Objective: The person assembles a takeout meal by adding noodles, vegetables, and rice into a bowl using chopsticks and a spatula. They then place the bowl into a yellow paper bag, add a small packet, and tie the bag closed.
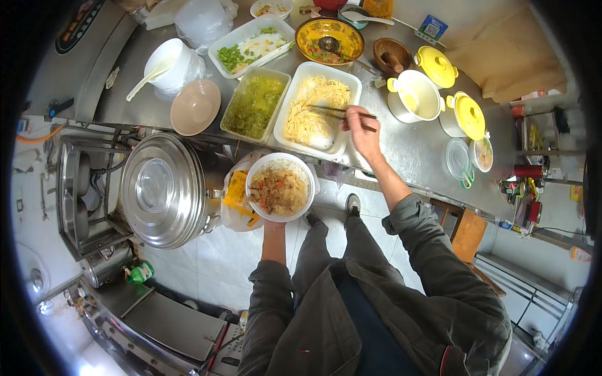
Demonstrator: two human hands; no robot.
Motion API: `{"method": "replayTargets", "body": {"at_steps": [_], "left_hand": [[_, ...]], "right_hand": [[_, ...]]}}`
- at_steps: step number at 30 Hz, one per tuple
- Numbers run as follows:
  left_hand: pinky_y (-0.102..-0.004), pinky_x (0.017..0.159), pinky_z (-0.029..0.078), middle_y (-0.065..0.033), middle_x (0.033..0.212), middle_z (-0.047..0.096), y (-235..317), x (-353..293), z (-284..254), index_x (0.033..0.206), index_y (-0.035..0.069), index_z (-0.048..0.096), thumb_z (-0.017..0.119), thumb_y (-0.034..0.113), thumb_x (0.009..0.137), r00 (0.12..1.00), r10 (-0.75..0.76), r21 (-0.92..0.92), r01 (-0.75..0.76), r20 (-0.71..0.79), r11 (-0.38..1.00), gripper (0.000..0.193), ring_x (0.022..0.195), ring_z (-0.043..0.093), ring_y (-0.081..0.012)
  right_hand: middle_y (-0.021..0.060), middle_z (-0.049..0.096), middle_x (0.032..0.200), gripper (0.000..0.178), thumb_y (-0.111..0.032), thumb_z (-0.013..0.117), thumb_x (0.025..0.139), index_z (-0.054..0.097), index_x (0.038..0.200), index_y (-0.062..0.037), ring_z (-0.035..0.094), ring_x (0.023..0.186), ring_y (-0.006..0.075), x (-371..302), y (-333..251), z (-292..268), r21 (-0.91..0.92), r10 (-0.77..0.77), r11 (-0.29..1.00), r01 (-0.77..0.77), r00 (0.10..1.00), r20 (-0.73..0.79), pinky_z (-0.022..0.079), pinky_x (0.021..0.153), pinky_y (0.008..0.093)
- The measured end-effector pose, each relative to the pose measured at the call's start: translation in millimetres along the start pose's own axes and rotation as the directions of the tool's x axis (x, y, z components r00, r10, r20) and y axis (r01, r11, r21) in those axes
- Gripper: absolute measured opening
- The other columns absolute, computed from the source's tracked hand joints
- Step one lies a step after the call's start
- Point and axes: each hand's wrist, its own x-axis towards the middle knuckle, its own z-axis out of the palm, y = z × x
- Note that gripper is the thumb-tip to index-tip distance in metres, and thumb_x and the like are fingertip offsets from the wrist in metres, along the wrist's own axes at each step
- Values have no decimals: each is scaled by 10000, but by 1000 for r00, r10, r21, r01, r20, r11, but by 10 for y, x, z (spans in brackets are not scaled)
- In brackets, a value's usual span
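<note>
My left hand (pixel 274 227) supports a white bowl (pixel 311 188) from below, its fingers mostly hidden under it. In the bowl lie rice, brown meat pieces, pale shreds and bits of red. My right hand (pixel 362 128) grips dark chopsticks (pixel 331 111), whose tips reach into a white rectangular tray (pixel 324 141). That tray contains pale yellow shredded strips (pixel 307 124). Left of it, touching or nearly so, is a tray of chopped green vegetables (pixel 254 103). The bowl is held off the counter's near edge, below these trays.
A large lidded steel pot (pixel 157 188) stands left of the bowl. On the steel counter (pixel 401 147) are a beige bowl (pixel 195 106), a white tub (pixel 168 62), a yellow patterned bowl (pixel 302 34), a wooden mortar (pixel 382 50) and white pots (pixel 411 111) with yellow lids (pixel 437 66).
</note>
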Motion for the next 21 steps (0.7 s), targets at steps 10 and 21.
{"method": "replayTargets", "body": {"at_steps": [10, 21], "left_hand": [[-604, 1110, 382, -134, 1526, 409, 26, -110, -129, 1505, 191, 403, 541, 735, 848, 999, -49, -23, 49, -2, 999, 864, 1372, 416, -394], [-594, 1105, 393, -136, 1519, 421, 40, -36, -69, 1501, 168, 405, 492, 677, 908, 998, 7, 19, -8, 62, 1000, 788, 1375, 418, -384]], "right_hand": [[117, 684, 921, 318, -235, 540, 1040, 650, 1094, 59, 643, 719, 165, 100, 249, 181, 229, 128, 963, -143, 989, 77, 546, 684, 292], [81, 617, 1036, 292, -234, 491, 1057, 612, 1202, -12, 635, 619, 159, -419, 60, -9, 261, 341, 905, -335, 940, 24, 547, 547, 300]]}}
